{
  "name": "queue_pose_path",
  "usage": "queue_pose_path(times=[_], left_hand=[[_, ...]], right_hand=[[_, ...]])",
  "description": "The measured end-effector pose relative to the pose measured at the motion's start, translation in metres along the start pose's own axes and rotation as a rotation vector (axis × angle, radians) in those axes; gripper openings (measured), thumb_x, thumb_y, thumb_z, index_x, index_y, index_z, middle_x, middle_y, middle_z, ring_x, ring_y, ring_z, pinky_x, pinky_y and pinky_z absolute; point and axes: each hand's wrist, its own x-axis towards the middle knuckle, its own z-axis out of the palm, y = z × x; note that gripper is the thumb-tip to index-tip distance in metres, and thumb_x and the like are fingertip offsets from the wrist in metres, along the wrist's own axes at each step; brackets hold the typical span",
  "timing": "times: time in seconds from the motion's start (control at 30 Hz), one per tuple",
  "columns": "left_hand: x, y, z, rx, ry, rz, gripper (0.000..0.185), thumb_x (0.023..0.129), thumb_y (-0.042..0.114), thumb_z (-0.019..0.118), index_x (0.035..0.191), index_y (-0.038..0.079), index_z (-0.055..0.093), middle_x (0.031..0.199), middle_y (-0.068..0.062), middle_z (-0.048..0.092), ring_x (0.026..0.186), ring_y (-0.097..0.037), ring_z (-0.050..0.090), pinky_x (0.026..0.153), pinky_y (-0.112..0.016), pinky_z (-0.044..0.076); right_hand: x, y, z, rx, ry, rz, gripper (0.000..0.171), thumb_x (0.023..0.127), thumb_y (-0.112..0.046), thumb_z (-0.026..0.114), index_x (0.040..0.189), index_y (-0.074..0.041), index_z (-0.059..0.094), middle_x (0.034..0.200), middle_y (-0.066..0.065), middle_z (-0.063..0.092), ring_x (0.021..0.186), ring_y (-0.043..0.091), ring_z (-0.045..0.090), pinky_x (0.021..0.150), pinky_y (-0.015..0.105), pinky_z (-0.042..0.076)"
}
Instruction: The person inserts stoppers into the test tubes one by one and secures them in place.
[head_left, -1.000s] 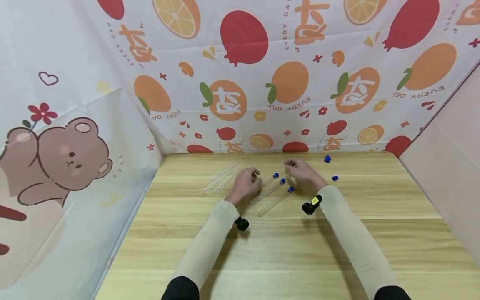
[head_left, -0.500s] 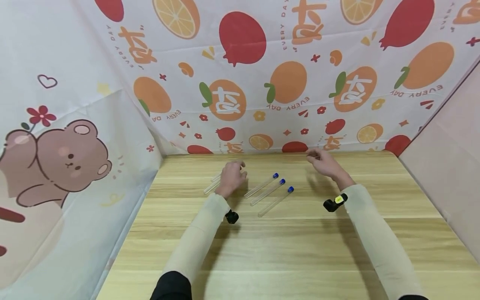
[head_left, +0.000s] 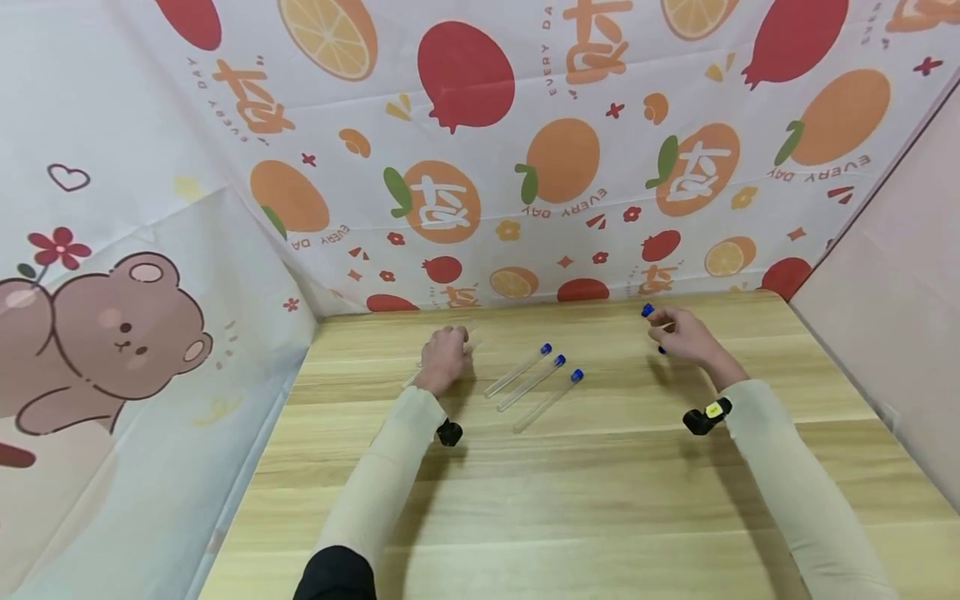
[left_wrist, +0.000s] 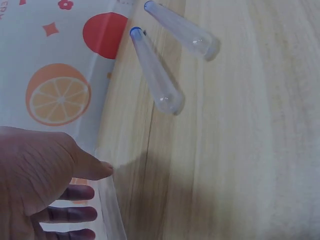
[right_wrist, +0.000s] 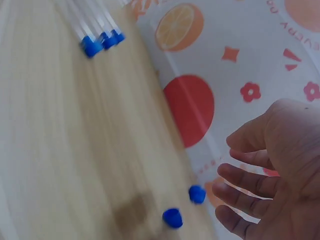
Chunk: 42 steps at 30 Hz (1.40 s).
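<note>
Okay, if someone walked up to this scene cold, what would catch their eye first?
Probably the fruit-print cloth behind the wooden table, loud with oranges. Next, three blue-capped tubes lying side by side mid-table, between the left hand over uncapped tubes and the right hand beside two loose blue caps.

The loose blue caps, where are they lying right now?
In the head view the two blue caps lie on the wooden table, far right near the fruit-print backdrop, just beside the right hand, apart from the three capped tubes at the middle.
</note>
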Motion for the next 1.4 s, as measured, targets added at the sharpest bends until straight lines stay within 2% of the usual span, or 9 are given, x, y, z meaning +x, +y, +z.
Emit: queue_pose_path(times=[0.3, 0.53, 0.67, 0.8, 1.03, 1.2, 1.4], left_hand=[[0.003, -0.003, 0.002, -0.024, -0.092, 0.003, 0.032, 0.096, 0.007, 0.064, 0.129, 0.007, 0.066, 0.129, -0.017, 0.067, 0.113, -0.038, 0.066, 0.088, -0.055, 0.059], [0.002, -0.004, 0.010, -0.055, -0.098, 0.019, 0.035, 0.096, 0.005, 0.064, 0.131, 0.008, 0.065, 0.130, -0.019, 0.067, 0.110, -0.040, 0.067, 0.086, -0.056, 0.059], [-0.001, -0.005, 0.011, -0.055, -0.090, 0.021, 0.034, 0.097, 0.006, 0.064, 0.131, 0.008, 0.066, 0.122, -0.018, 0.071, 0.105, -0.037, 0.069, 0.084, -0.053, 0.060], [-0.003, -0.006, 0.011, -0.055, -0.086, 0.032, 0.032, 0.098, 0.007, 0.063, 0.131, 0.008, 0.066, 0.115, -0.015, 0.073, 0.101, -0.034, 0.070, 0.082, -0.051, 0.060], [-0.003, -0.011, 0.009, -0.095, -0.049, 0.062, 0.041, 0.093, -0.001, 0.064, 0.132, 0.012, 0.065, 0.118, -0.013, 0.073, 0.103, -0.032, 0.070, 0.078, -0.048, 0.060], [-0.005, -0.016, 0.006, -0.189, -0.023, 0.102, 0.051, 0.086, -0.006, 0.061, 0.133, 0.015, 0.065, 0.123, -0.015, 0.072, 0.111, -0.035, 0.069, 0.080, -0.048, 0.060], [-0.006, -0.018, -0.003, -0.421, -0.046, 0.130, 0.047, 0.092, -0.001, 0.060, 0.137, 0.010, 0.063, 0.129, -0.021, 0.068, 0.111, -0.037, 0.071, 0.091, -0.048, 0.060]], right_hand=[[-0.003, 0.029, 0.007, -0.079, 0.002, 0.034, 0.035, 0.100, -0.010, 0.056, 0.128, 0.011, 0.056, 0.133, 0.038, 0.054, 0.115, 0.049, 0.061, 0.093, 0.054, 0.055], [-0.005, 0.047, 0.014, -0.121, -0.038, 0.059, 0.034, 0.096, -0.004, 0.056, 0.127, 0.008, 0.058, 0.131, 0.039, 0.056, 0.119, 0.052, 0.058, 0.093, 0.056, 0.054], [-0.004, 0.053, 0.019, -0.164, -0.036, 0.046, 0.032, 0.095, -0.003, 0.058, 0.125, 0.006, 0.061, 0.125, 0.036, 0.061, 0.115, 0.049, 0.061, 0.091, 0.055, 0.055], [-0.003, 0.053, 0.023, -0.195, -0.015, 0.009, 0.027, 0.093, -0.002, 0.059, 0.119, 0.006, 0.065, 0.118, 0.034, 0.066, 0.109, 0.048, 0.064, 0.091, 0.057, 0.055], [-0.003, 0.049, 0.024, -0.247, -0.002, -0.013, 0.021, 0.093, -0.002, 0.061, 0.112, 0.005, 0.068, 0.110, 0.030, 0.069, 0.104, 0.044, 0.065, 0.091, 0.058, 0.054], [-0.002, 0.046, 0.022, -0.270, -0.002, -0.006, 0.021, 0.095, -0.004, 0.059, 0.113, 0.002, 0.068, 0.111, 0.029, 0.068, 0.103, 0.043, 0.064, 0.089, 0.058, 0.053], [0.001, 0.044, 0.021, -0.254, 0.006, -0.007, 0.026, 0.097, -0.007, 0.054, 0.116, -0.002, 0.070, 0.115, 0.029, 0.068, 0.102, 0.039, 0.064, 0.084, 0.052, 0.054]])
